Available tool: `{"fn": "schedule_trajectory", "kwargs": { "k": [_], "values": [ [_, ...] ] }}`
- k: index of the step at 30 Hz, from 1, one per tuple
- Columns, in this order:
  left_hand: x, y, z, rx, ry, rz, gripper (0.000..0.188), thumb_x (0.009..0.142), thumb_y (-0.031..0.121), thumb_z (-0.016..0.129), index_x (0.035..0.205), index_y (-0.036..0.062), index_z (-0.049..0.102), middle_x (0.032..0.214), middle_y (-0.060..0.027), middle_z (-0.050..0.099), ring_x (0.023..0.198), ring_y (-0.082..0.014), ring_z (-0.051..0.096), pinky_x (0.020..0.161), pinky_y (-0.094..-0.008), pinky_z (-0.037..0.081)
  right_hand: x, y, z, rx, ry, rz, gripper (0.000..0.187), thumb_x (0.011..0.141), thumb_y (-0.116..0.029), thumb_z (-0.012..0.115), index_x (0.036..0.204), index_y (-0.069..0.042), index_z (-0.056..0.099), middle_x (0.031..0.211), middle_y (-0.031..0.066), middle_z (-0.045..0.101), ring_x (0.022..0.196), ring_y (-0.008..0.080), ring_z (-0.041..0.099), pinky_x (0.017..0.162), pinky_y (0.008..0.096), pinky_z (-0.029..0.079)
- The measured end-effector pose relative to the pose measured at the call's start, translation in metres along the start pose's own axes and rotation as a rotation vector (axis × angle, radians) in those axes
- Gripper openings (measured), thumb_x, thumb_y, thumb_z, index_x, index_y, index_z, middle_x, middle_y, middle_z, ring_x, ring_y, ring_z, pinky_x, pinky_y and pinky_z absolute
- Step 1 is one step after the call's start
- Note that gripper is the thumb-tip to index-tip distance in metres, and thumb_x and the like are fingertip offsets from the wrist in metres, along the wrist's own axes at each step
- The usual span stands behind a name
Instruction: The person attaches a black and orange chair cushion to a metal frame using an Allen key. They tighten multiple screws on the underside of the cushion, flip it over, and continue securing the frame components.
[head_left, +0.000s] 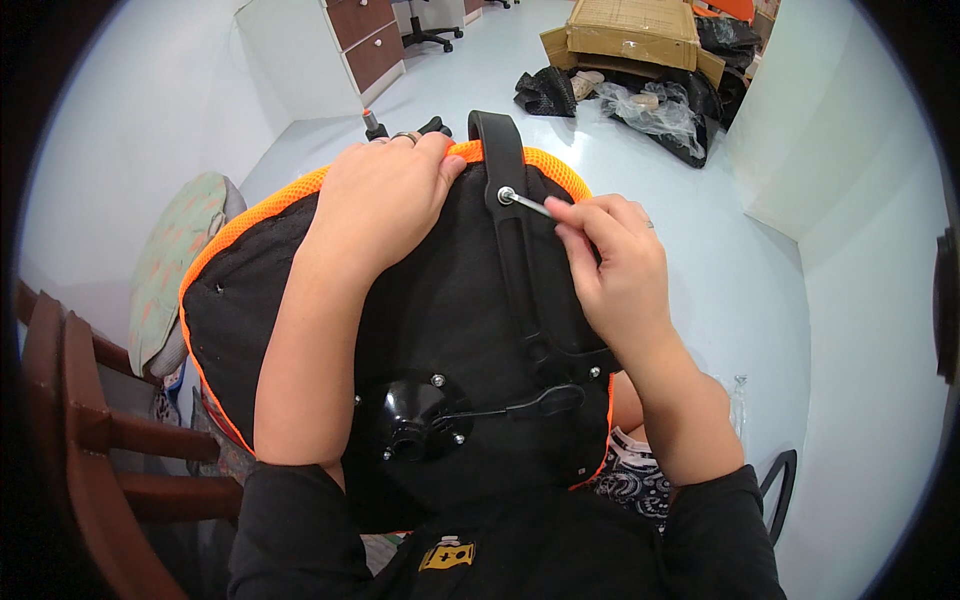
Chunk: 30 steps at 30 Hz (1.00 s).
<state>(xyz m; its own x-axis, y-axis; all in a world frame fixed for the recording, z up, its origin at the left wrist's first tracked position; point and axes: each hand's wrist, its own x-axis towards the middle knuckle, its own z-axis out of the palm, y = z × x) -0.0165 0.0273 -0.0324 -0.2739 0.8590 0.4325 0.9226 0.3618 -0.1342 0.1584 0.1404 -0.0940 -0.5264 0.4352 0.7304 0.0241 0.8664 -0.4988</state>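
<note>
A black chair seat (pixel 430 300) with orange mesh edging (pixel 235 222) rests underside up in front of me. My left hand (pixel 385 195) is closed over its far edge, fingers curled behind the rim. Along the right part of the seat runs a black plastic armrest (pixel 515 265), its upper end bending over the edge. A bolt with a washer (pixel 505 195) sits in it. My right hand (pixel 620 260) pinches a thin metal hex key (pixel 530 205), whose end meets the bolt. Nearer me, a black round mount (pixel 405 420) with a lever (pixel 510 408) is surrounded by several bolts.
On my left stands a brown wooden chair (pixel 85 420), with a patterned green cushion (pixel 180 265) beyond it. An opened cardboard box (pixel 630 35) and clear plastic wrapping (pixel 655 115) lie on the far floor. White walls (pixel 850 200) flank both sides; a drawer cabinet (pixel 365 45) is behind.
</note>
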Motion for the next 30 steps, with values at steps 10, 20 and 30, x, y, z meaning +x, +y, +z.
{"fn": "schedule_trajectory", "kwargs": {
  "k": [10, 20, 30],
  "values": [
    [0.005, 0.006, -0.002, 0.013, 0.031, 0.042, 0.026, 0.094, 0.026, 0.046, 0.097, 0.0026, 0.057, 0.084, -0.0165, 0.064, 0.082, -0.0347, 0.060, 0.073, -0.0433, 0.046, 0.045, -0.014, 0.016, 0.019, -0.002, -0.201, 0.033, 0.064, -0.022, 0.078, 0.088, -0.011, 0.058, 0.094, 0.0096, 0.050, 0.089, 0.0299, 0.053, 0.071, 0.0418, 0.044],
    [0.003, 0.007, -0.008, 0.001, -0.011, -0.012, 0.032, 0.096, 0.028, 0.043, 0.101, 0.0015, 0.059, 0.086, -0.0182, 0.064, 0.084, -0.0351, 0.060, 0.076, -0.0440, 0.046, 0.041, 0.011, 0.020, 0.166, 0.209, 0.015, 0.008, 0.080, -0.003, 0.056, 0.087, -0.003, 0.060, 0.079, 0.0110, 0.058, 0.073, 0.0263, 0.056, 0.066, 0.0356, 0.046],
    [0.001, 0.001, 0.004, 0.048, 0.115, 0.050, 0.028, 0.093, 0.029, 0.050, 0.090, 0.0024, 0.060, 0.077, -0.0137, 0.065, 0.075, -0.0287, 0.064, 0.068, -0.0395, 0.048, 0.000, 0.000, 0.005, 0.030, 0.113, -0.120, 0.021, 0.076, -0.010, 0.069, 0.097, -0.007, 0.065, 0.083, 0.0085, 0.059, 0.073, 0.0257, 0.060, 0.065, 0.0338, 0.048]
  ]
}}
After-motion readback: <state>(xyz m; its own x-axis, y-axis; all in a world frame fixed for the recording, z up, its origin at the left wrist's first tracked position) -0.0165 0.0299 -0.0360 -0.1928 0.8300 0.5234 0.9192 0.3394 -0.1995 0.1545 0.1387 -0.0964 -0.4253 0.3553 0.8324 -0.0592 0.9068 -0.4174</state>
